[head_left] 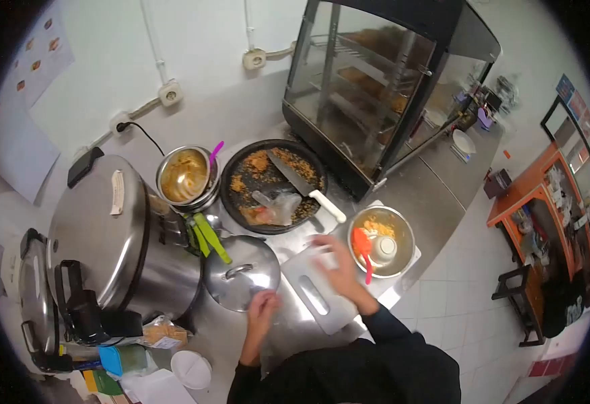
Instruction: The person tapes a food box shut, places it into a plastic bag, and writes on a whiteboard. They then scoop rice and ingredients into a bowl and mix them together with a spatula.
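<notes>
My right hand (337, 269) is over the white cutting board (307, 288), its fingers apart and slightly blurred, with nothing visible in them. My left hand (261, 314) is by the near edge of a round metal lid (231, 286). Its fingers are curled together, and what they hold, if anything, does not show. Beyond the board lies a black round tray (241, 182) with brown crumbs, a crumpled clear plastic bag (283, 207) and a knife (291, 176) with a white handle. To the right of the board stands a metal bowl (402, 232) holding orange shredded food and a red-orange utensil (363, 246).
A large steel cooker (116, 236) fills the left side. Green-handled tongs (209, 237) rest against the lid. Behind them are stacked metal bowls (186, 176) with a purple-handled utensil. A glass display cabinet (365, 87) stands at the back. Containers and a white cup (191, 369) sit at lower left.
</notes>
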Tool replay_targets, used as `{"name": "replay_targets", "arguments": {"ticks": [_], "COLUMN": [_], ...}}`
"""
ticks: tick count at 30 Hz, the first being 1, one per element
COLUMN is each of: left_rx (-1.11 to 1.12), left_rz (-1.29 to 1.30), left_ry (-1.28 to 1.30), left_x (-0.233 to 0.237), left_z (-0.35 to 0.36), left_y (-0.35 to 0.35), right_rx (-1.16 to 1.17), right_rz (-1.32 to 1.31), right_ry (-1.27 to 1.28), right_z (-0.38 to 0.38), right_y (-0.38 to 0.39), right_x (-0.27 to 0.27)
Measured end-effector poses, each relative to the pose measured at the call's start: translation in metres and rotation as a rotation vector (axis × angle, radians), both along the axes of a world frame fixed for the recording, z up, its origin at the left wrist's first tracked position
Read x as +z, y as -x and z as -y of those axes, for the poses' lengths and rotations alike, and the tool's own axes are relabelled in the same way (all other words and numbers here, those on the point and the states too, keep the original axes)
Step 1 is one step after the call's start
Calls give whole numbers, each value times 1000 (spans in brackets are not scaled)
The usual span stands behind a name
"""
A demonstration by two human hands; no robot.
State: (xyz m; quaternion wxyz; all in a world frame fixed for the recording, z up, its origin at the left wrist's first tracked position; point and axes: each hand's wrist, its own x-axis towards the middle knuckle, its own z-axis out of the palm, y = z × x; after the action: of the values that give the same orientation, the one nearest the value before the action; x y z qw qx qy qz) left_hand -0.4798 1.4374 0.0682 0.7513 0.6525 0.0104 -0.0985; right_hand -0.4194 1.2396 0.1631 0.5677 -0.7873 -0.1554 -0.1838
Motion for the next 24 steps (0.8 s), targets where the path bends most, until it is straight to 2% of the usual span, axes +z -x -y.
{"name": "replay_targets", "arguments": {"ticks": [1, 2, 3, 4, 6, 7, 8, 9, 11, 14, 15, 17, 18, 19, 21, 22, 23, 24], "left_rx": [-175, -342, -410, -477, -448, -376, -301, -288, -345, -277, -237, -264, -260, -259, -63, -22, 23, 97], "left_rz": [26, 50, -13, -79, -162, -42, 83, 83, -122, -140, -142, 65, -28, -119, 70, -56, -185, -202], "left_ry": [38, 78, 71, 65, -111, -217, -327, -331, -178, -95, -109, -58, -85, -107, -53, -100, -143, -162], "left_x": [-12, -21, -15, -9, -19, -52, -78, -68, -44, -73, -77, -84, -75, -61, -55, -43, -34, -40], "left_z": [20, 42, 66, 93, 144, 171, 190, 197, 202, 177, 159, 114, 86, 58, 7, -22, -52, -79], "left_y": [-11, -20, -30, -38, -58, -70, -81, -82, -81, -62, -53, -25, -9, 8, 43, 63, 86, 109], "right_rx": [-354, -563, -683, -948, -1121, -1111, -900, -641, -645, -671, -638, -549, -499, -371, -67, 79, 199, 311], "right_rz": [39, 123, 24, -2, -102, -105, -372, -619, -586, -536, -549, -623, -682, -668, -791, -748, -845, -860], "right_ry": [254, 45, -65, 141, 352, 355, -122, -585, -532, -360, -362, -409, -458, -417, -384, -245, -223, -218], "right_z": [44, 87, 129, 161, 237, 243, 245, 246, 231, 219, 208, 184, 160, 136, 101, 90, 60, 40], "right_y": [13, 17, 26, 30, 26, 32, 34, 36, 41, 65, 76, 99, 109, 117, 127, 128, 128, 127], "right_x": [-12, -32, -34, -40, -109, -117, -123, -126, -130, -158, -163, -156, -142, -126, -125, -162, -133, -144]}}
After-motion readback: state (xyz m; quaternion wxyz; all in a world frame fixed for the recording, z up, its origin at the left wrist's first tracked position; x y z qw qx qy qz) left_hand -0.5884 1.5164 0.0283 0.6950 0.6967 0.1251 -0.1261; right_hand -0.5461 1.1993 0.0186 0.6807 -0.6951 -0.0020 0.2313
